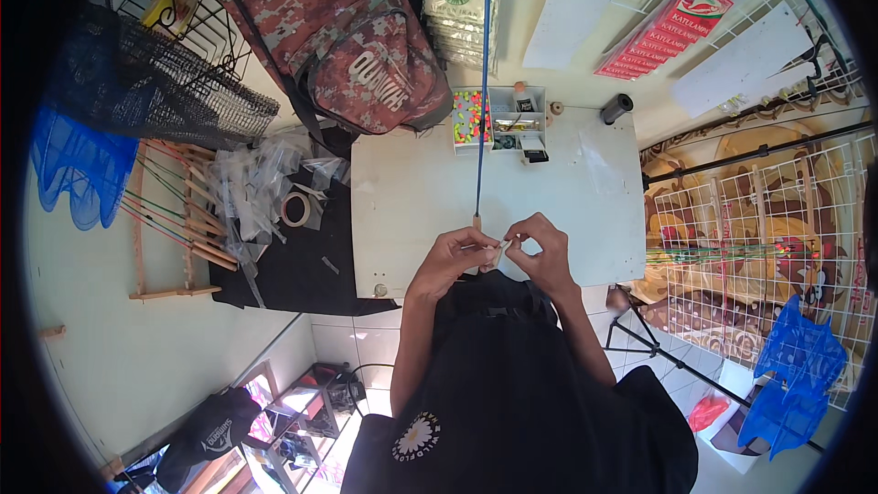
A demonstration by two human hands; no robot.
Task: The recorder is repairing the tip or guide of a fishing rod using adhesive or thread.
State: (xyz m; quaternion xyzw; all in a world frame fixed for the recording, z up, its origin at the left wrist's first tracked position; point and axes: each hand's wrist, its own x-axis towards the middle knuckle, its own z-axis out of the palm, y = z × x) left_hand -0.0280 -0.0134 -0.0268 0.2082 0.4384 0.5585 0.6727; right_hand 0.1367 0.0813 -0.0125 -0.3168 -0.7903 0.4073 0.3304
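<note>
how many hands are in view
2: the left hand and the right hand, close together by the white table's near edge, pinching a small pale item. None appear hidden.

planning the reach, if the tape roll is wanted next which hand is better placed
Likely the left hand: the tape roll lies off to that side, and the right hand is farther away. Both seem to pinch a small pale piece, so the left would have to let go first.

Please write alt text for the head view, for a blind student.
A person's left hand and right hand pinch a small pale item above the near edge of a white table. Beyond them are a blue rod and a compartment box.
</note>
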